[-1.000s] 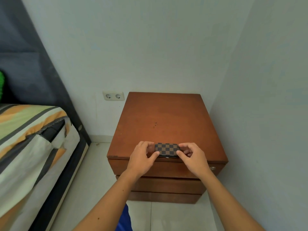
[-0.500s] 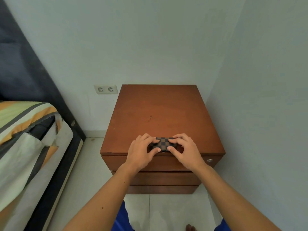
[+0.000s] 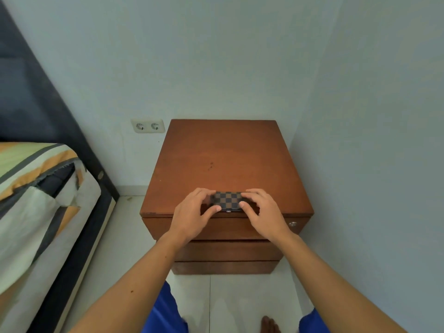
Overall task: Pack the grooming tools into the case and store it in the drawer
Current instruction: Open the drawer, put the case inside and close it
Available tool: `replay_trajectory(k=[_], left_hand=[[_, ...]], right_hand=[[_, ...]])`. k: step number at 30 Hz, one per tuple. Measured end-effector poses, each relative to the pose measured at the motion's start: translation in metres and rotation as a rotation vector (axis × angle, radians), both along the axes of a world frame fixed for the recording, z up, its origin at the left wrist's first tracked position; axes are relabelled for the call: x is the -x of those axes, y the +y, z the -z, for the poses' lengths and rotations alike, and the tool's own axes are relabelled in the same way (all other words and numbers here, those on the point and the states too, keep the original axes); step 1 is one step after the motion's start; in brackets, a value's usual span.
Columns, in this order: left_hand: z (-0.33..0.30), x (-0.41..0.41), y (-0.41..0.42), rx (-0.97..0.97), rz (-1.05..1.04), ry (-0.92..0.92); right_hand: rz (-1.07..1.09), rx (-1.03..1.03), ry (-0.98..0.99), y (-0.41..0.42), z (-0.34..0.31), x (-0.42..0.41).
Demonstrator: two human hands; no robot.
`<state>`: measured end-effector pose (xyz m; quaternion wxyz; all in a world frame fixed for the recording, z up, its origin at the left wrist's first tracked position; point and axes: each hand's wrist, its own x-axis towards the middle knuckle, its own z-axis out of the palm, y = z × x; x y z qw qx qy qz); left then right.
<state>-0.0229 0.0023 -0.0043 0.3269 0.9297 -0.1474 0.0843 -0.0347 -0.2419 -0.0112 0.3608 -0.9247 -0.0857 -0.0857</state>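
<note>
1. A small checkered case [image 3: 226, 200] lay flat on the wooden nightstand [image 3: 223, 152], close to its front edge and about midway across.
2. The left hand [image 3: 192, 213] gripped the case's left end, fingers curled over the top and the thumb pressed against the near side.
3. The right hand [image 3: 264, 212] gripped the right end the same way, fingers over the top and the thumb tip on the near edge.
4. Only the middle of the case showed between the two hands; its brown and dark squares were plain to see there.
5. A small pale metal bit showed at the case's near edge, between the thumbs. I could not tell what it was.
6. The case looked closed, though the hands hid both ends.
7. Below the top, three drawer fronts were stacked, all pushed in. The top drawer [image 3: 156, 227] carried a round metal fitting [image 3: 292, 224] near its right end.
8. The nightstand stood in the corner, its right side near the wall.
9. A double socket [image 3: 147, 126] sat on the back wall, just left of the nightstand.
10. A bed [image 3: 36, 200] with striped covers stood to the left, apart from the nightstand, with pale floor tiles between them.
11. Blue shorts [image 3: 163, 311] and a bare foot [image 3: 270, 325] showed at the bottom.
</note>
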Motion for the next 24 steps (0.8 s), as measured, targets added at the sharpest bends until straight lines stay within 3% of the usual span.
replay_trajectory(k=[4,8,11,13,16,19,24], left_hand=[[0.005,0.019,0.039,-0.044,-0.146,-0.063],[0.023,0.026,0.085,-0.061,-0.348,0.030],[0.027,0.029,0.093,-0.095,-0.368,0.088],[0.027,0.027,0.093,-0.080,-0.425,0.093],[0.030,0.023,0.097,0.131,-0.489,0.214],[0.036,0.026,0.101,0.461,-0.435,0.351],[0.044,0.036,0.102,0.403,-0.544,0.292]], right_hand=[[0.207,-0.005,-0.066,-0.033,0.005,0.021],[0.458,0.010,0.104,-0.072,0.021,0.043],[0.540,0.105,0.159,-0.079,0.024,0.050],[0.592,0.013,0.231,-0.084,0.027,0.048],[0.569,-0.281,0.362,-0.096,0.040,0.043],[0.555,-0.389,0.379,-0.113,0.072,0.039],[0.607,-0.412,0.320,-0.090,0.059,0.053]])
